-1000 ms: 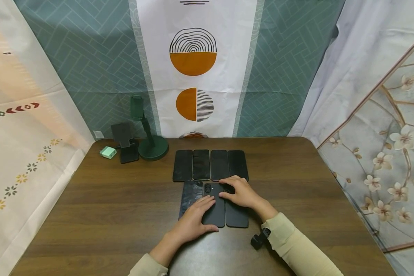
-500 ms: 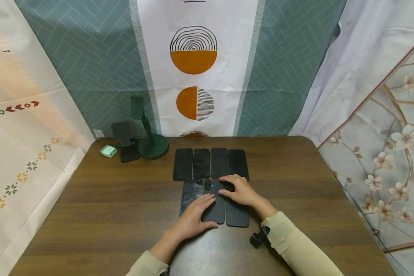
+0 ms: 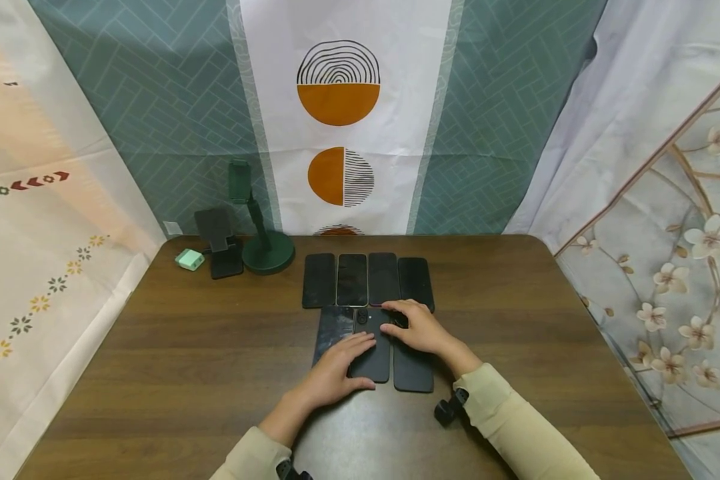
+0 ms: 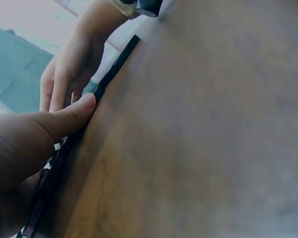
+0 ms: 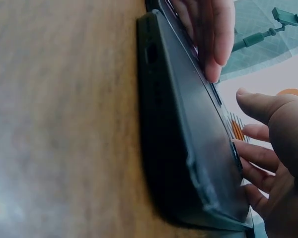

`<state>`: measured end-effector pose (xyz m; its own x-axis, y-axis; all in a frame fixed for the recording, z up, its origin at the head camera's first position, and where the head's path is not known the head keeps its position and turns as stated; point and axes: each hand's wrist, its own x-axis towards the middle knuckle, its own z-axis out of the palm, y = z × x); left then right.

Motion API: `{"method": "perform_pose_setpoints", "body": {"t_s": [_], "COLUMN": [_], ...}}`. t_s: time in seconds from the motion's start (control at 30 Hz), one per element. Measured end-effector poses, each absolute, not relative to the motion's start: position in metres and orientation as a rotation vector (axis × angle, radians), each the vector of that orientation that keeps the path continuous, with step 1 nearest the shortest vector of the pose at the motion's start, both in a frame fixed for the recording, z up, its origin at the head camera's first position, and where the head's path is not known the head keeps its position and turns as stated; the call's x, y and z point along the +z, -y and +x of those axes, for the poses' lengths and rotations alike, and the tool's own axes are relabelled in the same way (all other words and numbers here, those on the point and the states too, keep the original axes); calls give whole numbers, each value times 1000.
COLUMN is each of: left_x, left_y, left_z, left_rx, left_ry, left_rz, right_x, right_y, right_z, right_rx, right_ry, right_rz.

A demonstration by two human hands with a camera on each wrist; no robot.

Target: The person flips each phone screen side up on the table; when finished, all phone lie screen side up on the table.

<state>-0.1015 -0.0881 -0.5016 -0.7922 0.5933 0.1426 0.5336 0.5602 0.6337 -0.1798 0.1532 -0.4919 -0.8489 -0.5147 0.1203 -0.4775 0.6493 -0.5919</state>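
Black smartphones lie in two touching rows on the table. In the front row, my left hand (image 3: pixel 335 373) rests over the left phone (image 3: pixel 333 325) and the middle phone (image 3: pixel 372 360), which lies back up with its camera showing. Its fingers are fairly straight, and in the left wrist view the thumb (image 4: pixel 74 116) presses the phone's near edge. My right hand (image 3: pixel 419 327) is over the upper part of the right phone (image 3: pixel 413 368), fingers loosely bent and apart from the thumb. In the right wrist view its fingertips (image 5: pixel 256 156) are by the phones' far edge.
Behind lies the back row of phones, among them a gold-rimmed one (image 3: pixel 352 280). At the table's back left stand a green phone stand (image 3: pixel 268 252), a black phone stand (image 3: pixel 213 230) and a small mint-green block (image 3: pixel 190 259).
The middle and left front phones have slid slightly away from me, with the left hand following. Some back-row phones have shifted slightly away too. My right hand keeps nearly the same place.
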Motion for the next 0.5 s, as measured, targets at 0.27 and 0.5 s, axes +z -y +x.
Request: {"method": "perform_pose_setpoints", "body": {"t_s": [0.27, 0.5], "left_x": [-502, -497], "left_y": [89, 84], "left_z": [-110, -105], "left_rx": [1041, 945], "left_ry": [-2717, -2779], "left_rz": [999, 966], "right_x": [-489, -486], "right_y": [-152, -151], "right_z": [-186, -186], "right_rx": [-986, -955], "right_ry": [-2797, -2808], "right_rz": [-857, -842]}}
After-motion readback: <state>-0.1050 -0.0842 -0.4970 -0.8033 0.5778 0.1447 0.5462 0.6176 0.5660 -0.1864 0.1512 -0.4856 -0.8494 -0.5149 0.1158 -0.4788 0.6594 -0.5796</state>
